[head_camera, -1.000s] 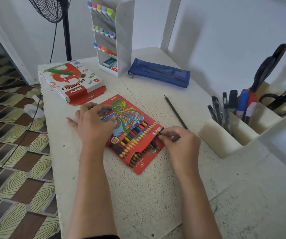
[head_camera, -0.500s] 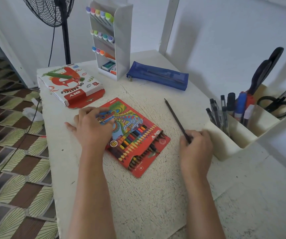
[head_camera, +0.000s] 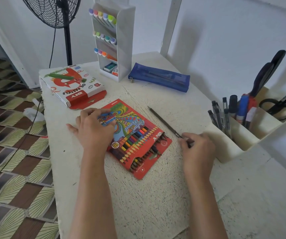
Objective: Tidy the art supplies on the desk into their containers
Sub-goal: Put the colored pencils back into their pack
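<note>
Pinches slim dark wooden pencil (head_camera: 164,121) at near end with right hand (head_camera: 197,149), right of red cardboard colour-pencil box (head_camera: 138,135) gripped by left hand (head_camera: 93,130). Likely light, stiff, roll-prone.

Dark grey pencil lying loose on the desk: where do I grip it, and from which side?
The slim dark grey pencil lies flat, tip pointing away, bare white desk either side. Pinch its near end from above, as the right hand does.
</note>
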Available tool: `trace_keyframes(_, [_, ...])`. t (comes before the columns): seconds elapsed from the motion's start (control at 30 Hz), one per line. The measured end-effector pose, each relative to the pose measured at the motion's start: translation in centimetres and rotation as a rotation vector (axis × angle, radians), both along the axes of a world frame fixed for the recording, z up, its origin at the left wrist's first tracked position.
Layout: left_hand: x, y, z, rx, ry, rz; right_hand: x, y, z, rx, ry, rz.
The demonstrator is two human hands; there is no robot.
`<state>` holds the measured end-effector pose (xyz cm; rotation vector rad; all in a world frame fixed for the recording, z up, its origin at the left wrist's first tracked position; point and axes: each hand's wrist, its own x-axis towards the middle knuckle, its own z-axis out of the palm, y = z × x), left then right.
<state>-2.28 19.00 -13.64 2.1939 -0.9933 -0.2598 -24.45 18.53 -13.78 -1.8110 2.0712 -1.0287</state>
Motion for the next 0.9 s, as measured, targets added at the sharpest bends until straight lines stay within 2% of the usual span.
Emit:
trace_keyframes(0.1, [0.0, 0.0, 0.0, -0.003, 0.003, -0.004, 0.0, 0.1, 0.0, -0.014, -0.022, -0.004])
trace_keyframes(0.2, [0.1, -0.1, -0.1, 0.0, 0.005, -0.005, -0.1, 0.3, 0.8, -0.016, -0.26, 0.067])
trace_keyframes(0.3, [0.1, -0.1, 0.0, 0.005, 0.003, -0.003, 0.0, 0.8, 1.9, 0.092, -0.508, 0.189])
trace_keyframes(0.37, [0.1, 0.0, 0.0, 0.013, 0.001, -0.001, 0.2, 1.1, 2.4, 0.175, -0.589, 0.27])
trace_keyframes(0.53, [0.1, 0.0, 0.0, 0.013, 0.002, -0.001, 0.5, 1.4, 2.4, 0.204, -0.693, 0.37])
trace_keyframes(0.7, [0.0, 0.0, 0.0, 0.004, 0.005, 0.002, 0.5, 1.1, 2.1, 0.03, -0.795, 0.318])
trace_keyframes(0.8, [0.0, 0.0, 0.0, 0.006, 0.003, 0.011, 0.6, 1.1, 2.2, -0.004, -0.769, 0.322])
trace_keyframes(0.9, [-0.1, 0.1, 0.1, -0.003, -0.004, 0.031, 1.0, 1.1, 2.3, -0.045, -0.848, 0.308])
